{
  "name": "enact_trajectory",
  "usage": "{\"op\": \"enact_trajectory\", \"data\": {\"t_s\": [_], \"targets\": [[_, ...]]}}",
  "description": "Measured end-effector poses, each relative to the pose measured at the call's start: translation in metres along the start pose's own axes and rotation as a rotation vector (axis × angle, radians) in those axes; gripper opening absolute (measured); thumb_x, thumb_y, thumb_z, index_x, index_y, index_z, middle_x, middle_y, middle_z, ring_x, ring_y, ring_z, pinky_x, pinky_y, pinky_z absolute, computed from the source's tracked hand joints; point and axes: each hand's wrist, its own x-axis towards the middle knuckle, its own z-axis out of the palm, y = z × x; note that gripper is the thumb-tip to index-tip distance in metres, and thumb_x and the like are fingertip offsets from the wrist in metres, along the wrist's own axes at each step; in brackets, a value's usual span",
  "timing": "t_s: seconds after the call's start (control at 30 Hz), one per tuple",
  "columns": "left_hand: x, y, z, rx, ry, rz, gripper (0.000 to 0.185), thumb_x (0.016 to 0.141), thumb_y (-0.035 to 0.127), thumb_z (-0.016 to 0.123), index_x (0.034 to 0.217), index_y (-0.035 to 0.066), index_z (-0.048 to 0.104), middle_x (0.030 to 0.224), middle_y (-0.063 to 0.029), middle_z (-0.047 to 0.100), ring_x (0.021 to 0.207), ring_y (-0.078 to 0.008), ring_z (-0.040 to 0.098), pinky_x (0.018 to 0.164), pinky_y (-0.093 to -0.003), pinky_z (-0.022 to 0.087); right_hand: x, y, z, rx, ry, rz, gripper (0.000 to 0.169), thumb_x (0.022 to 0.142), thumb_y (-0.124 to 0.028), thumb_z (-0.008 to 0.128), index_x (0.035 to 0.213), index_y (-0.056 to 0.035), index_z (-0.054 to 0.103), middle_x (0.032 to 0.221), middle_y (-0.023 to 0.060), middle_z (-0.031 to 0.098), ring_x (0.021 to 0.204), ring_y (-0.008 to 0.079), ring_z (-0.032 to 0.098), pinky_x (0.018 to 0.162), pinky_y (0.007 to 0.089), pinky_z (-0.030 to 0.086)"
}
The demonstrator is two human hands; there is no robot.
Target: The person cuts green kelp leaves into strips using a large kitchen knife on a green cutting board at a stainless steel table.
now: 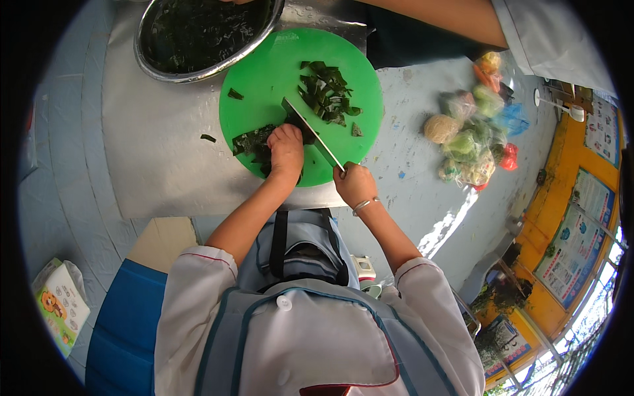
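Note:
A round green cutting board (267, 81) lies on a stainless steel table. My left hand (287, 151) presses down on a stack of dark green leafy sheets, perhaps kelp (251, 142), at the board's near left. In my right hand (355, 183) is the handle of a kitchen knife (317, 138), its blade slanting away to the far left, just right of my left fingertips. Cut dark pieces (327, 91) form a loose pile on the far right of the board. A single scrap (235, 94) sits near the left rim. The knife partly hides the leaf beneath it.
A metal basin (163, 74) of dark wet leaves overlaps the board's far left. Another person's forearm (446, 20) reaches over the table's far side. Bagged vegetables (465, 133) lie on the floor at right. One strip (208, 138) lies on the steel table (153, 148).

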Motion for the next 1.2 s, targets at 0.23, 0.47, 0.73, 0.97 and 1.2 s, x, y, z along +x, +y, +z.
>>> {"op": "enact_trajectory", "data": {"t_s": [0.23, 0.47, 0.73, 0.97, 1.2], "targets": [[-0.004, -0.021, -0.021, -0.485, -0.047, -0.08, 0.07, 0.07, 0.036, 0.066, 0.121, -0.006, 0.042, 0.104, -0.0131, 0.048, 0.092, -0.0248, 0.048, 0.077, -0.0369, 0.04, 0.07, -0.013, -0.006, 0.151, 0.047, -0.095, 0.03, 0.078, -0.029, 0.06, 0.07, 0.0004, 0.062, 0.068, 0.0215, 0.062, 0.068, 0.0392, 0.061, 0.065, 0.0451, 0.051], [-0.013, -0.01, 0.0, -0.247, -0.045, -0.124, 0.054, 0.079, 0.028, 0.055, 0.12, -0.006, 0.045, 0.102, -0.0169, 0.048, 0.09, -0.0292, 0.047, 0.074, -0.0419, 0.039, -0.001, -0.009, -0.037, 0.051, 0.03, -0.066, 0.03, 0.078, -0.029, 0.06, 0.074, 0.0003, 0.062, 0.065, 0.0212, 0.061, 0.063, 0.0393, 0.06, 0.061, 0.0453, 0.05], [-0.011, 0.007, 0.011, -0.021, -0.027, -0.109, 0.027, 0.081, 0.019, 0.048, 0.102, 0.003, 0.053, 0.083, -0.01, 0.047, 0.071, -0.0237, 0.046, 0.051, -0.0362, 0.035, -0.033, 0.0, -0.022, 0.027, -0.061, -0.048, 0.031, 0.081, -0.027, 0.057, 0.07, 0.0025, 0.058, 0.063, 0.0239, 0.059, 0.061, 0.0414, 0.059, 0.06, 0.0464, 0.049], [-0.015, 0.0, 0.015, -0.16, 0.032, -0.043, 0.021, 0.081, 0.019, 0.049, 0.097, 0.007, 0.054, 0.082, -0.0063, 0.047, 0.072, -0.0218, 0.046, 0.054, -0.0332, 0.037, -0.003, -0.004, -0.007, 0.101, -0.103, -0.012, 0.03, 0.079, -0.024, 0.06, 0.065, 0.003, 0.058, 0.061, 0.0225, 0.058, 0.059, 0.0404, 0.058, 0.057, 0.0444, 0.049], [-0.015, -0.027, -0.016, -0.589, -0.036, -0.124, 0.068, 0.073, 0.036, 0.065, 0.121, -0.005, 0.041, 0.114, -0.0177, 0.044, 0.107, -0.0298, 0.043, 0.087, -0.0427, 0.037, 0.046, -0.024, 0.006, 0.128, 0.106, -0.106, 0.029, 0.077, -0.027, 0.061, 0.067, 0.0008, 0.059, 0.061, 0.0206, 0.059, 0.06, 0.0389, 0.059, 0.058, 0.0438, 0.05]]}}
